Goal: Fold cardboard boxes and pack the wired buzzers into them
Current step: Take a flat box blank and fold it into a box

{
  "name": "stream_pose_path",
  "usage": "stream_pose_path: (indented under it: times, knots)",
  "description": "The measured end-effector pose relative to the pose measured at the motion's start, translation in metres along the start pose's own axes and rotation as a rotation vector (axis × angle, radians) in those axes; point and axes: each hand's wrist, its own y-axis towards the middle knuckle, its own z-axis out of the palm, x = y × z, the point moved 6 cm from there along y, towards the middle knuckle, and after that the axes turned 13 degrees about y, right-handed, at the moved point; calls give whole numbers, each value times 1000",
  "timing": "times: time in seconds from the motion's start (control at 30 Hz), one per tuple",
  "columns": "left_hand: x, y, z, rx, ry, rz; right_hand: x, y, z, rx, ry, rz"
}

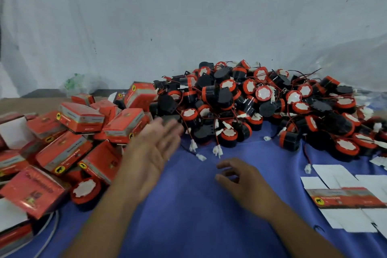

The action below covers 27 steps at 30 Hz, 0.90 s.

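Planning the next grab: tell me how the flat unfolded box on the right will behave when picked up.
The flat box looks like thin card lying flush on the blue cloth, so probably light but awkward to pinch. Its white flaps will likely swing at the creases.

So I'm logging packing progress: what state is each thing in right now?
left hand: open, empty, above the blue cloth.
right hand: fingers loosely curled, holding nothing.
buzzer pile: loose, unboxed, wires tangled.
folded boxes: assembled, heaped at the left.
flat box blanks: unfolded, lying flat at the right.
stray buzzer: unboxed, among the folded boxes.
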Motion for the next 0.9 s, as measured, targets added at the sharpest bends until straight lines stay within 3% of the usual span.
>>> stream_pose_path:
  times: [0.13, 0.17, 0.23, 0.3, 0.37, 0.43, 0.63, 0.8, 0.9]
  knots:
    - [65, -22, 1, -30, 806, -102, 2, 2, -49, -261, -356, -4]
    - [74, -24, 2, 10, 996, -84, 0, 1, -67, -343, -493, 50]
    - [80, -26, 7, 100, 1200, -16, -22, -9, -111, -440, -674, 328]
    - [82, -27, 10, 145, 1249, 27, -47, -26, -147, -380, -706, 644]
    - [81, -28, 11, 141, 1262, 49, -65, -33, -165, -237, -748, 763]
    - [80, -27, 11, 130, 1253, 52, -74, -30, -174, -197, -789, 739]
    - [79, -28, 10, 137, 1238, 53, -101, -44, -203, -348, -642, 838]
    - [79, -29, 12, 150, 1227, 50, -89, -39, -206, -419, -671, 703]
    - [80, -28, 11, 161, 1236, 39, -69, -34, -184, -374, -671, 669]
